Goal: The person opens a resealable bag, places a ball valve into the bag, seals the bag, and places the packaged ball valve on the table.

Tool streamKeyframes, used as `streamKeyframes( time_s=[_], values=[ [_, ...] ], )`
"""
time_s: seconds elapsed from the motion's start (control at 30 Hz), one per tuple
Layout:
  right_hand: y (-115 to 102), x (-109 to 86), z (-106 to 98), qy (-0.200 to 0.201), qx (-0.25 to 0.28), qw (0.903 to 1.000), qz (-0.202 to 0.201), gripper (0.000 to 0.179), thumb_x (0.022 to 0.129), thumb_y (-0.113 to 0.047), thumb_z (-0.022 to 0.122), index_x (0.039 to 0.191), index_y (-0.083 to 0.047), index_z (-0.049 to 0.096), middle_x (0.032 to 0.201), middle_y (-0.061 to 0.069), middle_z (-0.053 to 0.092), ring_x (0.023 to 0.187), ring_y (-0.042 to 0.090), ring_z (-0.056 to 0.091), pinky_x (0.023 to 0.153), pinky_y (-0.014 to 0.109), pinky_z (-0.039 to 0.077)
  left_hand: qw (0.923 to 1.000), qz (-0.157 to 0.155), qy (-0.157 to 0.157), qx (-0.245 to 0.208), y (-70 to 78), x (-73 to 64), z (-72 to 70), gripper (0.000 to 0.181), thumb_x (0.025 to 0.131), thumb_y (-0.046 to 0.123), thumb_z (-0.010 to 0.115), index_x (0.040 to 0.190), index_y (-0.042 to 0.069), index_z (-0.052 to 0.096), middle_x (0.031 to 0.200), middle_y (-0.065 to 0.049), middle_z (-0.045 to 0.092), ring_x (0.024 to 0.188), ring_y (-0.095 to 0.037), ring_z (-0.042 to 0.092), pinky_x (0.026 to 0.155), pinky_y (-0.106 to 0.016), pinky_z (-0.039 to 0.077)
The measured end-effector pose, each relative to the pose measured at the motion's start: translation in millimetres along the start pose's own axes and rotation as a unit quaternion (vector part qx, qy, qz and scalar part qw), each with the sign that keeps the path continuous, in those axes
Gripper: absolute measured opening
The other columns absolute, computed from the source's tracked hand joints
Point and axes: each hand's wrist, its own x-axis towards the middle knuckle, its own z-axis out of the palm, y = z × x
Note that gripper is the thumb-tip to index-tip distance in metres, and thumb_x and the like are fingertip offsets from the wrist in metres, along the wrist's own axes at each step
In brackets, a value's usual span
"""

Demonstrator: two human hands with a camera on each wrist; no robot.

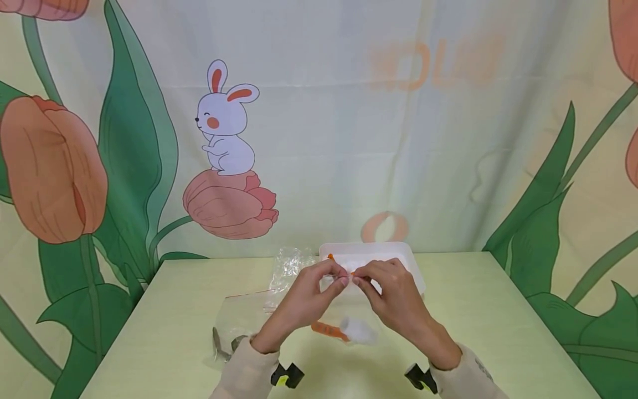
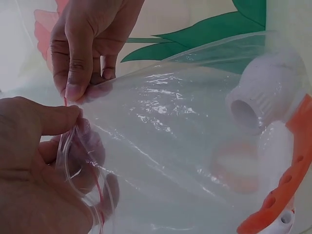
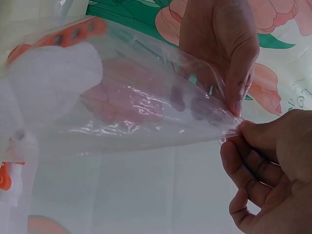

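A clear zip bag [image 2: 161, 126] with a red line along its mouth hangs between both hands. My left hand [image 1: 303, 298] pinches the mouth edge between thumb and fingers. Close beside it, my right hand [image 1: 399, 296] pinches the same edge, the fingertips of both hands almost meeting. Inside the bag are a white plastic part [image 2: 273, 87] with a round hollow end and an orange strip [image 2: 287, 180] with a row of holes. Both sit low in the bag, away from the pinched mouth.
Behind the hands stands a white tray [image 1: 415, 269] with small orange pieces [image 1: 331, 256] in view. A crumpled clear bag [image 1: 291, 263] lies left of it. Nearer, another clear bag [image 1: 244, 310] holds dark grey pieces [image 1: 236, 342] beside the left sleeve. A printed curtain [image 1: 324, 138] hangs behind the table.
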Motion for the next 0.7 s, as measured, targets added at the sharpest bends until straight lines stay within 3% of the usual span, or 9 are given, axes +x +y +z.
streamKeyframes(
  time_s=[0.27,0.53,0.7],
  values=[
    [-1.4,-1.1,-1.1,-0.020,0.037,0.9984,0.038,0.006,0.085,-0.012,0.074,0.090,-0.015,0.074,0.082,-0.005,0.073,0.070,0.004,0.060,0.067,0.025,0.046,0.9994,0.027,0.020,0.006,-0.6,-2.5,2.2,0.004,0.095,0.012,0.064,0.097,0.010,0.066,0.095,-0.002,0.069,0.094,-0.015,0.063,0.088,-0.031,0.051],
    [-0.1,-2.7,1.1,-0.011,0.027,0.9994,0.019,0.004,0.087,-0.010,0.071,0.087,-0.013,0.072,0.079,-0.007,0.070,0.068,0.005,0.058,0.066,0.025,0.045,0.9967,0.064,0.031,0.038,-1.0,-4.1,-1.4,0.006,0.094,0.015,0.066,0.099,0.012,0.067,0.094,0.002,0.067,0.090,-0.011,0.062,0.084,-0.028,0.052],
    [-0.1,-2.4,-0.3,-0.005,0.021,0.9996,0.017,0.007,0.083,-0.007,0.074,0.085,-0.013,0.071,0.079,-0.006,0.070,0.067,0.005,0.057,0.067,0.028,0.044,0.9969,0.063,0.028,0.039,-3.8,-6.0,-7.6,0.007,0.093,0.014,0.067,0.100,0.012,0.068,0.095,0.004,0.067,0.091,-0.009,0.063,0.087,-0.031,0.053]
  ],
)
